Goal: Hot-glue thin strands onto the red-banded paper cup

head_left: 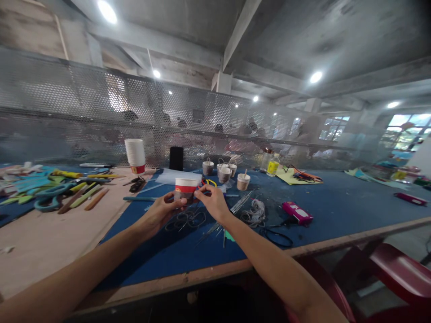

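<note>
A white paper cup (186,183) with a red band and a grey-brown lower part is held up over the blue tabletop. My left hand (164,210) grips it from the left, thumb across the front. At the cup's right side, the fingers of my right hand (214,202) are pinched together; anything between them is too small to make out. Loose grey cord (186,220) lies in loops below the cup. Thin metal wires (235,210) and a tangled bundle of grey cord (255,212) are by my right wrist.
Several small cups with handles (224,174) stand behind my hands, near a dark phone (176,158). Stacked paper cups (135,154), blue scissors (50,197) and clay tools (82,196) are leftward. A magenta device (297,212) lies right, before a bottle (273,164). A perforated metal screen (188,112) borders the table.
</note>
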{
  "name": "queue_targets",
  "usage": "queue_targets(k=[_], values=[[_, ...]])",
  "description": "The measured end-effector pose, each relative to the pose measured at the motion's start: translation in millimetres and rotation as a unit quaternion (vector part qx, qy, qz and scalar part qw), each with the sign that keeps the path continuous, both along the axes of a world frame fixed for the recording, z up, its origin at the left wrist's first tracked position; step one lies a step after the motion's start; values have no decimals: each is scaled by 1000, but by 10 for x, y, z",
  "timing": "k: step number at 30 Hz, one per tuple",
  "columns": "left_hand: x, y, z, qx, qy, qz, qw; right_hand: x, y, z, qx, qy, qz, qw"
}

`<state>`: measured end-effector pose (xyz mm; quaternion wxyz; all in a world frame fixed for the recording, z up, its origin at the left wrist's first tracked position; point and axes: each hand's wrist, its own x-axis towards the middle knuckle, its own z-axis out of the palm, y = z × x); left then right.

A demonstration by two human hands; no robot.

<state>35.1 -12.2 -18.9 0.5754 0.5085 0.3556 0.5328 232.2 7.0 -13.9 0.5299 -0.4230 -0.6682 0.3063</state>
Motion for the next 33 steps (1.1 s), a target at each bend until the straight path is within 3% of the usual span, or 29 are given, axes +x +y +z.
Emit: queue_targets(k=[16,23,28,33], values=[[-7,-20,41,-15,-15,-42,999,-6,55,-60,-24,56,14,998],[-6,9,-7,-16,-12,-41,999,0,71,-103,-15,48,11,999],[20,16,-32,-8,0,6,1000,-11,72,-118,-15,32,11,999],[1,-2,-9,-2,-2,-22,1000,-33,17,-67,-21,46,19,999]])
